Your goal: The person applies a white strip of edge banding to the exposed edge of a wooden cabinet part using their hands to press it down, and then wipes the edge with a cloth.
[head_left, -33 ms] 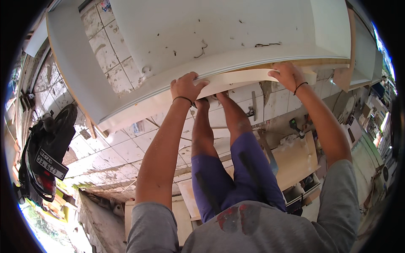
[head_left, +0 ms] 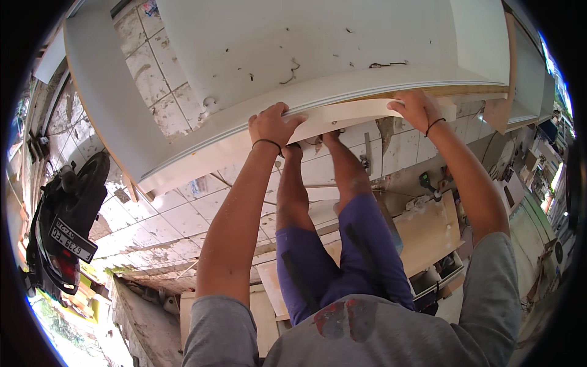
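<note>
A large white cabinet carcass (head_left: 257,46) lies across the upper part of the view, its long front edge towards me. Along that edge runs a thin white edging strip (head_left: 342,111), bowed away from the board between my hands and baring a brown wood-coloured edge (head_left: 397,94). My left hand (head_left: 272,128) is closed over the edge and the strip, its thumb stretched to the right. Farther right, my right hand (head_left: 417,110) grips the strip near its right end, thumb on the near side and fingers curled over. Some fingertips are hidden behind the edge.
A parked motorcycle (head_left: 67,214) stands at left. Under my legs is a stained tiled floor (head_left: 165,211). Board offcuts (head_left: 431,235), a black-and-green tool (head_left: 430,183) and a metal bar (head_left: 368,150) lie at right. Dark scraps (head_left: 293,70) are scattered inside the cabinet.
My right leg has shifted slightly to the right. Both hands keep their hold in nearly the same places, and the view has moved a little.
</note>
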Action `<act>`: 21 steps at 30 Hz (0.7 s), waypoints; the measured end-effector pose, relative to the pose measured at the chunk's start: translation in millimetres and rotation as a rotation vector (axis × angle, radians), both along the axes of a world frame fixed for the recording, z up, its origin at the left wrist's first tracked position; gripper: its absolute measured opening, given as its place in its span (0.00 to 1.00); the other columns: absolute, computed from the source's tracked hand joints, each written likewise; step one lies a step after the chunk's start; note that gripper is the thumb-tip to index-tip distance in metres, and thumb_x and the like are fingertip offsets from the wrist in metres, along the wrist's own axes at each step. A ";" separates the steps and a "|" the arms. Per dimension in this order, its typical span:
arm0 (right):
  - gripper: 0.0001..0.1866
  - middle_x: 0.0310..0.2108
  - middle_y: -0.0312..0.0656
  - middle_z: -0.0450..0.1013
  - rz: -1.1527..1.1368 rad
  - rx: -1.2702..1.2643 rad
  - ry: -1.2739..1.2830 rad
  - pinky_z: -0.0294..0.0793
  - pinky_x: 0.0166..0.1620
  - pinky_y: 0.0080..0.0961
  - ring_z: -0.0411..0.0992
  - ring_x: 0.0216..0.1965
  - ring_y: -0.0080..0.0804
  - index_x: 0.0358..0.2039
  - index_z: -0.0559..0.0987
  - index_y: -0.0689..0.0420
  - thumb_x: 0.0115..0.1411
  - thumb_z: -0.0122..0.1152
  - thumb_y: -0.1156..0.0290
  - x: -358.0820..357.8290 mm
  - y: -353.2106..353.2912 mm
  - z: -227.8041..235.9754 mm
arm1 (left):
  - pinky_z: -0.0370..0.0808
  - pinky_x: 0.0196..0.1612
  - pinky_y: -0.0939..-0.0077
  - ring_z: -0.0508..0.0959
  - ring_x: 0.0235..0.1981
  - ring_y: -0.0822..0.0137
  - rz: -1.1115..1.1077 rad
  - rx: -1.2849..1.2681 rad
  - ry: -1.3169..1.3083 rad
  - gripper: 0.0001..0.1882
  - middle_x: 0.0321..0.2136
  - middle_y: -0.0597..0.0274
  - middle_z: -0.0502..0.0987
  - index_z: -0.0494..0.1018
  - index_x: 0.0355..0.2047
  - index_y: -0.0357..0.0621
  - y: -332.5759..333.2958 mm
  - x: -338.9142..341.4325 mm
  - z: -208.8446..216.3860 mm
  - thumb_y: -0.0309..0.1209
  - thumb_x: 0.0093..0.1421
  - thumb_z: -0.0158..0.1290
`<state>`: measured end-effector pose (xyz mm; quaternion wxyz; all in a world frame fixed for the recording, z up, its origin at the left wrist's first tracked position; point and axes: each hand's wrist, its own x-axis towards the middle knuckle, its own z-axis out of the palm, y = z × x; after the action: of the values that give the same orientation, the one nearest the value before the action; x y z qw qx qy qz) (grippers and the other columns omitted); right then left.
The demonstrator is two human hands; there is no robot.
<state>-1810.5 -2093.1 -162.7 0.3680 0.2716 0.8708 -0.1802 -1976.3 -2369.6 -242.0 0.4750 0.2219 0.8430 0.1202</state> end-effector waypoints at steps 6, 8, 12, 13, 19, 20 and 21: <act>0.17 0.25 0.48 0.75 -0.020 -0.033 0.070 0.71 0.35 0.41 0.73 0.31 0.49 0.26 0.79 0.56 0.56 0.57 0.53 5.9 2.2 -21.6 | 0.59 0.56 0.60 0.78 0.39 0.64 0.039 0.269 0.123 0.18 0.38 0.66 0.80 0.78 0.37 0.53 6.2 31.0 -24.4 0.47 0.50 0.59; 0.18 0.23 0.48 0.74 -0.004 -0.050 0.092 0.70 0.34 0.40 0.73 0.30 0.48 0.26 0.79 0.57 0.56 0.58 0.54 5.8 6.8 -24.8 | 0.58 0.58 0.58 0.78 0.39 0.65 0.051 0.269 0.097 0.16 0.38 0.66 0.80 0.78 0.37 0.53 22.3 40.3 -25.3 0.46 0.51 0.59; 0.17 0.21 0.47 0.74 0.023 -0.076 0.156 0.70 0.33 0.39 0.73 0.28 0.47 0.26 0.79 0.57 0.56 0.58 0.54 14.1 10.8 -38.1 | 0.57 0.59 0.56 0.78 0.39 0.66 0.011 0.192 0.003 0.13 0.37 0.66 0.80 0.78 0.36 0.54 56.6 49.2 -19.7 0.43 0.52 0.58; 0.17 0.21 0.47 0.74 0.019 -0.076 0.160 0.70 0.33 0.39 0.73 0.28 0.47 0.26 0.79 0.57 0.56 0.58 0.54 16.2 11.9 -40.9 | 0.57 0.59 0.56 0.78 0.39 0.66 0.007 0.192 0.006 0.13 0.37 0.66 0.80 0.78 0.36 0.54 63.6 49.9 -16.4 0.43 0.52 0.58; 0.17 0.21 0.45 0.74 -0.002 -0.159 0.151 0.70 0.32 0.39 0.73 0.28 0.47 0.26 0.79 0.55 0.56 0.59 0.54 15.4 15.7 -45.9 | 0.59 0.58 0.55 0.77 0.42 0.67 -0.024 0.320 0.102 0.11 0.38 0.67 0.80 0.78 0.37 0.51 79.6 78.1 -19.4 0.37 0.54 0.57; 0.17 0.21 0.45 0.74 -0.003 -0.170 0.172 0.70 0.32 0.39 0.73 0.28 0.47 0.26 0.78 0.56 0.56 0.59 0.54 15.6 15.2 -46.2 | 0.60 0.57 0.56 0.77 0.43 0.64 -0.025 0.419 0.162 0.10 0.39 0.66 0.80 0.77 0.38 0.50 79.6 83.7 -22.9 0.35 0.55 0.56; 0.17 0.21 0.45 0.74 -0.004 -0.180 0.193 0.70 0.32 0.39 0.73 0.28 0.47 0.25 0.78 0.56 0.55 0.59 0.54 17.0 16.0 -46.8 | 0.62 0.57 0.58 0.78 0.43 0.62 -0.026 0.520 0.220 0.10 0.41 0.65 0.80 0.77 0.39 0.50 80.8 88.1 -24.7 0.34 0.56 0.56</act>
<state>-1793.5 -2077.1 -209.5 0.3052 0.2205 0.8819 -0.2837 -1888.2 -2288.7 -266.7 0.3092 0.3586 0.8276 0.3014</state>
